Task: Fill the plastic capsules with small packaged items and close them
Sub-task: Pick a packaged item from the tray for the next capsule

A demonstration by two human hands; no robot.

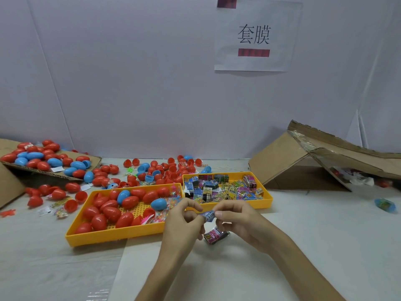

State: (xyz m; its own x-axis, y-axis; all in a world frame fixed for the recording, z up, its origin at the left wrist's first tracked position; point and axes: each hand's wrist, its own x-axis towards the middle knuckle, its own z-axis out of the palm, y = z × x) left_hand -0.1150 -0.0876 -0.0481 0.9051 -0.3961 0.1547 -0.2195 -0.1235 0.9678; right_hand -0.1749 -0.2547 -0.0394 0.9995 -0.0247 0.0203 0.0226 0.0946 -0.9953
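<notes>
Fingers [192, 204] pinch small, perhaps foil-wrapped blue packet [207, 215].

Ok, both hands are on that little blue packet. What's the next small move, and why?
Probably keep the blue packet pinched in the right hand and send the left hand to what looks like an open red capsule half in the yellow tray. Both hands pinch the packet now, neither holds a capsule, and that half lies close to the left hand.
</notes>
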